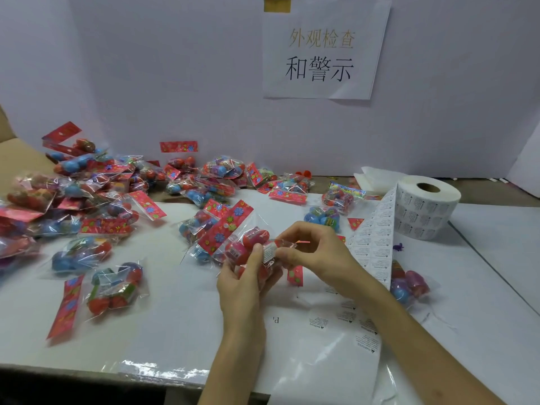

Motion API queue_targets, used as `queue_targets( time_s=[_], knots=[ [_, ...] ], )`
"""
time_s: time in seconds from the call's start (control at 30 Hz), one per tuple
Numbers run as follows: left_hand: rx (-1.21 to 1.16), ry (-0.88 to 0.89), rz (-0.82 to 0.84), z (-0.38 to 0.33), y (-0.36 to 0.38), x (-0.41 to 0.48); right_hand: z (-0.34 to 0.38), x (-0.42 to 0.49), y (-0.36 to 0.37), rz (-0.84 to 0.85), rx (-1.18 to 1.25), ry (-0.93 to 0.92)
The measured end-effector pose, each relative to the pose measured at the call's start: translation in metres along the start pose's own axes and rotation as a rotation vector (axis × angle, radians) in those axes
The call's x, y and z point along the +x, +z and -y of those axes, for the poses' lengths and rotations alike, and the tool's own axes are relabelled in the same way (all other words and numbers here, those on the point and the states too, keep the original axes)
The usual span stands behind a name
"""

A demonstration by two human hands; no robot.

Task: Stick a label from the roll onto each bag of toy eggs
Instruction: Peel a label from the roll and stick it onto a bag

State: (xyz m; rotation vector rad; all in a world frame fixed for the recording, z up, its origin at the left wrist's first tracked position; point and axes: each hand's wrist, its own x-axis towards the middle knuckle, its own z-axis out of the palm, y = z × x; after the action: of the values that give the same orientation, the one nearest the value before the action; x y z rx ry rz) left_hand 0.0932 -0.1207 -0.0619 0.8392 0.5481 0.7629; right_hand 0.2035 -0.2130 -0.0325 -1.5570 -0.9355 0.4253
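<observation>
Looks down on a white worktop (175, 317) backed by a pale wall. Closes the left grip (245, 276) round a clear bag of red toy eggs (248, 244), fingers curled beneath and thumb on top, holding it just above the middle of the worktop with its red flowered header tilted up to the left. Pinches with the right grip (309, 252), thumb and forefinger closed, a small white label (269, 252) lying against the bag's right end. Shows a roll of labels (426, 206) standing at the far right, with a printed strip (374, 247) trailing from it down toward the right wrist. Shows a loose heap of similar bags (87, 194) spread over the left side, one more bag (409, 283) just beyond the right forearm, and a paper sign (321, 51) with Chinese characters taped to the wall.
</observation>
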Motion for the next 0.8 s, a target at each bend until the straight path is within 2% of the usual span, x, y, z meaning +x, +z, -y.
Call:
queue_targets(
  time_s=[0.27,0.47,0.8],
  knots=[
    [0.157,0.152,0.027,0.001,0.002,-0.003,0.001,0.0,0.0,-0.051,0.007,0.041],
    [0.276,0.261,-0.001,-0.004,0.003,-0.001,0.001,-0.001,0.001,0.012,0.03,0.03],
    [0.38,0.204,0.257,-0.036,0.035,0.029,0.007,0.002,-0.02,-0.134,0.273,-0.048]
  ],
)
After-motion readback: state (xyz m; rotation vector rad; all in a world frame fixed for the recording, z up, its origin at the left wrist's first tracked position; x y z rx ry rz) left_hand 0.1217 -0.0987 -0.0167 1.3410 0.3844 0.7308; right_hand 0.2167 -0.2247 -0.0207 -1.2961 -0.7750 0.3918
